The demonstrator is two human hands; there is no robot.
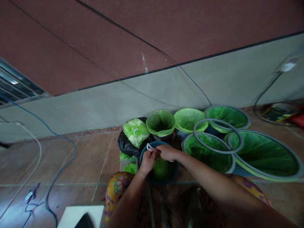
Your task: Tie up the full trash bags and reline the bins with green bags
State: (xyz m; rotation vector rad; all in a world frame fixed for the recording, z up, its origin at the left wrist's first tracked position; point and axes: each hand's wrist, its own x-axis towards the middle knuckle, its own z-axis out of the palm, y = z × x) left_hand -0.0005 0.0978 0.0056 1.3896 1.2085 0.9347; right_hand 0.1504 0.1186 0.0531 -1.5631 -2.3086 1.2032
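Directly in front of me is a blue bin (pixel 154 144) with a green plastic bag (pixel 162 169) inside it. My left hand (pixel 147 162) is closed over the bin's near left side, and a white drawstring loop (pixel 149 147) sticks up from its fingers. My right hand (pixel 166 152) meets it above the bag, its fingers closed at the same drawstring. A bit of white string also shows below the right hand. The fingertips overlap, so the exact grip is partly hidden.
Several bins lined with green bags stand to the right, including a large bin (pixel 294 158). A loose grey ring (pixel 211 148) lies across two of them. Left of my bin, a tied green bag (pixel 136 131) rests on a black bag (pixel 127 144). A blue cable (pixel 67 137) crosses the floor.
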